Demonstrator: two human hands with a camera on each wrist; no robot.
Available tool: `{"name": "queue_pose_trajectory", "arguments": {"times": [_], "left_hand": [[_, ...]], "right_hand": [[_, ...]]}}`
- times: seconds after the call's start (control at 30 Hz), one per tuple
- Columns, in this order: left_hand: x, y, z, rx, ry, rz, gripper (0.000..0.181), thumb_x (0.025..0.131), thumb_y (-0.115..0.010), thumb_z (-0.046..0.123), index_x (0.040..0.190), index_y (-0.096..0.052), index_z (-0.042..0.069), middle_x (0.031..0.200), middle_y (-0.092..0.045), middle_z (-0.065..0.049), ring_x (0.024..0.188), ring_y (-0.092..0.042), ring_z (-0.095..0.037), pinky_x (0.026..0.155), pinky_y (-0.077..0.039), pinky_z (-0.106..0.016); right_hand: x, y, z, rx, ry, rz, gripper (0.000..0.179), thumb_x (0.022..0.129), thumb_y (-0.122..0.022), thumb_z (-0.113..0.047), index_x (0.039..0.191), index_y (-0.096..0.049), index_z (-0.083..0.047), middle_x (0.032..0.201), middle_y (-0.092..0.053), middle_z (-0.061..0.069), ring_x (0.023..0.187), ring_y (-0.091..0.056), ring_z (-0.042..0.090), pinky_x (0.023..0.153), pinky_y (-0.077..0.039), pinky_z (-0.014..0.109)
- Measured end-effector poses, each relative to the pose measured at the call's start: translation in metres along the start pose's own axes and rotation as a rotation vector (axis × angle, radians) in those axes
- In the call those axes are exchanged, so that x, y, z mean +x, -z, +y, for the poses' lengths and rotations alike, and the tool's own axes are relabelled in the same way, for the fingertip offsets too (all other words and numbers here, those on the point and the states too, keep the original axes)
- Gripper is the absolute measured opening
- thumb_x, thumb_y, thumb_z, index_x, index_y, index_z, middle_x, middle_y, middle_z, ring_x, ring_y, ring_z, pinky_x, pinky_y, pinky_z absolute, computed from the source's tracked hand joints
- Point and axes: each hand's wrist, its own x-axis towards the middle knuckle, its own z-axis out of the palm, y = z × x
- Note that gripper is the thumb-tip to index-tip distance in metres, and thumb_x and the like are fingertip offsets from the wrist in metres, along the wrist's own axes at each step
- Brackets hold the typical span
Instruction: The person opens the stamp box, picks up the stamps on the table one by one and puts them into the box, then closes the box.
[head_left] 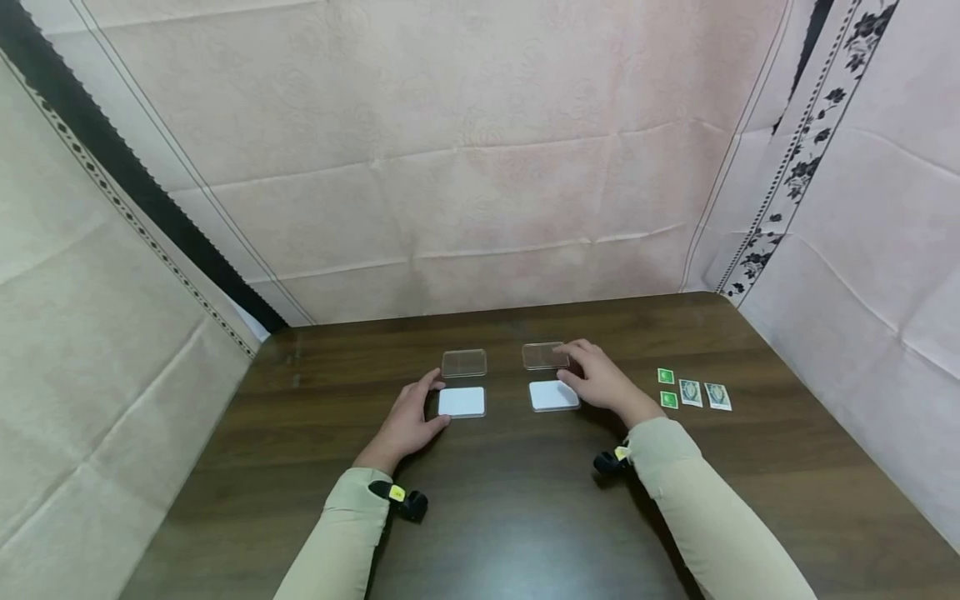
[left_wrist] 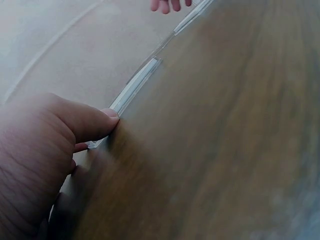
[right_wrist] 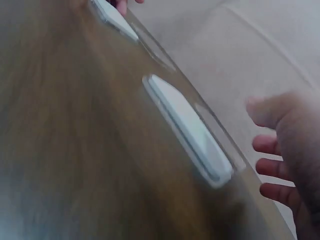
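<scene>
On the brown table, my left hand (head_left: pixel 411 417) holds the left end of a shallow clear plastic box (head_left: pixel 461 402) with a white top surface. The thumb (left_wrist: pixel 106 121) presses its near edge; the other fingers reach around its far left corner, mostly hidden in the left wrist view. A matching white-topped box (right_wrist: pixel 187 127) lies to the right. Beside it my right hand (head_left: pixel 600 377) hovers with fingers spread and apart from the box, nothing in its grasp. Behind the boxes lie two clear, see-through lids, a left lid (head_left: pixel 464 362) and a right lid (head_left: pixel 540 356).
Two small green squares (head_left: pixel 668 400) lie to the right of my right hand. Next to them are two pale cards (head_left: pixel 691 392) with bluish designs. White cloth walls (head_left: pixel 480 200) enclose the table's back and sides. Wrist cameras (head_left: pixel 408 505) sit on both wrists.
</scene>
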Motion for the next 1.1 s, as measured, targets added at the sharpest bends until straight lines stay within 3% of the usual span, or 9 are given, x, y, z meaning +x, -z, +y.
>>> {"name": "queue_pose_trajectory", "arguments": {"times": [0.27, 0.8, 1.1], "left_hand": [[0.001, 0.000, -0.001, 0.002, 0.002, 0.005, 0.081, 0.092, -0.075, 0.023, 0.159, -0.029, 0.014, 0.147, -0.053, -0.003, 0.146, -0.031, -0.030, 0.116, -0.029, -0.057], [0.000, 0.001, 0.000, 0.013, -0.007, -0.004, 0.081, 0.093, -0.075, 0.023, 0.159, -0.029, 0.013, 0.148, -0.053, -0.004, 0.146, -0.032, -0.030, 0.116, -0.029, -0.056], [-0.001, 0.001, 0.001, 0.004, 0.022, -0.008, 0.082, 0.092, -0.075, 0.026, 0.159, -0.029, 0.016, 0.148, -0.052, -0.003, 0.147, -0.030, -0.030, 0.116, -0.029, -0.057]], "right_hand": [[-0.016, -0.005, 0.008, -0.043, 0.045, -0.076, 0.062, 0.092, -0.072, -0.042, 0.144, -0.055, -0.012, 0.143, -0.048, 0.014, 0.131, -0.043, 0.037, 0.105, -0.039, 0.060], [-0.020, -0.014, 0.013, -0.092, 0.066, -0.049, 0.050, 0.090, -0.077, -0.030, 0.135, -0.062, -0.013, 0.140, -0.051, 0.014, 0.128, -0.041, 0.037, 0.106, -0.033, 0.060], [-0.023, -0.006, 0.010, 0.003, 0.035, -0.047, 0.068, 0.088, -0.078, -0.036, 0.147, -0.052, -0.014, 0.147, -0.042, 0.015, 0.133, -0.036, 0.037, 0.106, -0.035, 0.064]]}}
